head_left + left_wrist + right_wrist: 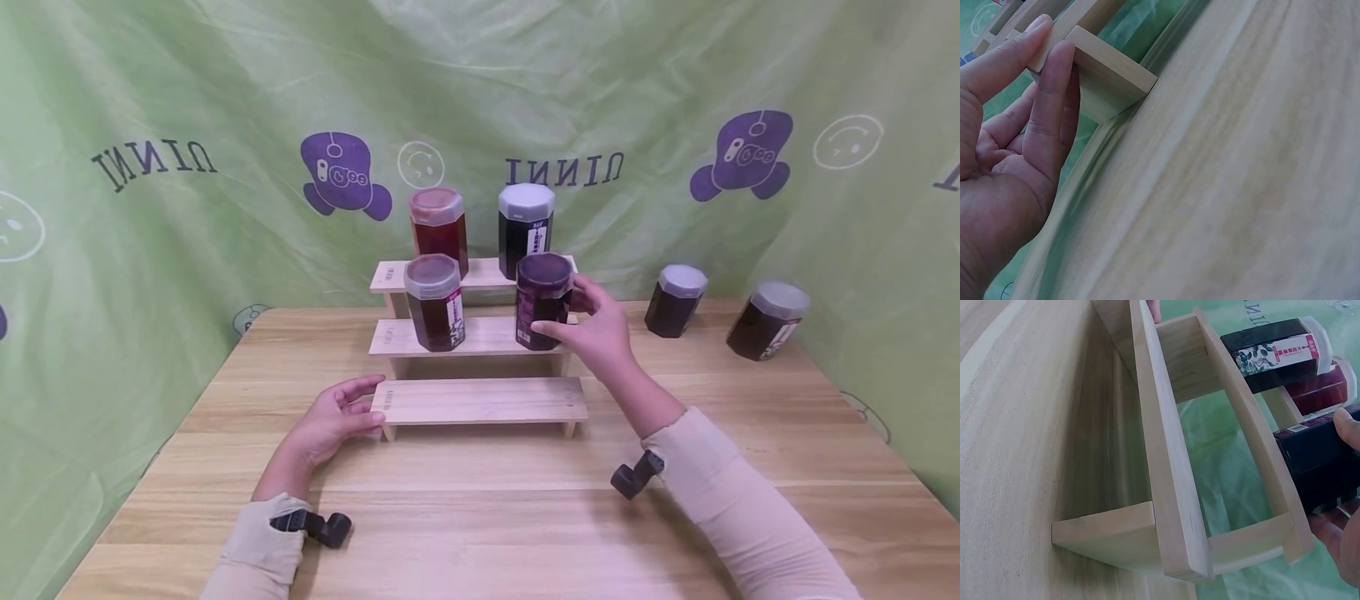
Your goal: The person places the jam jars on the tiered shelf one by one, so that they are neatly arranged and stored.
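A three-step wooden stand (pixel 483 402) stands on the table. At the right end of its middle step, my right hand (pixel 602 337) grips a dark jar with a purple lid (pixel 543 279), thumb in front and fingers around the far side. The right wrist view shows this dark jar (pixel 1316 456) at the step's edge. My left hand (pixel 330 423) pinches the left end of the bottom step; in the left wrist view its thumb and fingers touch the wooden corner (pixel 1079 47). Left of the held jar stands another dark jar with a translucent lid (pixel 437 304).
On the top step are a red jar (pixel 439 229) and a dark jar with a white lid (pixel 526 225). Two more dark jars, one upright (pixel 675 304) and one beside it (pixel 765 325), stand on the table at the right. Behind hangs a green printed cloth (pixel 480 83).
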Available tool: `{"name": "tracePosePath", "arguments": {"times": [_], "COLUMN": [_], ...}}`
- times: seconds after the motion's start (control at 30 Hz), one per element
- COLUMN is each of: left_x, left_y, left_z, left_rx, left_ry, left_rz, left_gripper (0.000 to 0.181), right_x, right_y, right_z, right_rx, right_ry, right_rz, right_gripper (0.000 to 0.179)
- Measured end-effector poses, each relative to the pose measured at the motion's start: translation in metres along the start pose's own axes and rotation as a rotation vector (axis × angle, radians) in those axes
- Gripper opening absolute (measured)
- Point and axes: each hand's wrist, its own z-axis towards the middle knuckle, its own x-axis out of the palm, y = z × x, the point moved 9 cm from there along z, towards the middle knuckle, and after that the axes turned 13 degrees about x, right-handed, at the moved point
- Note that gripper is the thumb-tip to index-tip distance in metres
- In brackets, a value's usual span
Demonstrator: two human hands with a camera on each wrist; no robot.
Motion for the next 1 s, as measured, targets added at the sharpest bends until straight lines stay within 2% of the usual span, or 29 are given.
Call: {"name": "tracePosePath", "arguments": {"times": [0.63, 1.0], "left_x": [-0.001, -0.001], "left_y": [0.002, 0.001], "left_z": [0.001, 0.001], "left_rx": [-0.008, -0.007], "left_ry": [-0.01, -0.011], "left_rz": [-0.015, -0.012], "left_gripper": [0.078, 0.077], "right_x": [0.004, -0.001], "right_y": [0.002, -0.015], "right_z": [0.0, -0.007], "right_rx": [-0.017, -0.007], "right_ry": [0.028, 0.125], "right_rz": [-0.004, 0.158], "right_gripper": [0.085, 0.08]}}
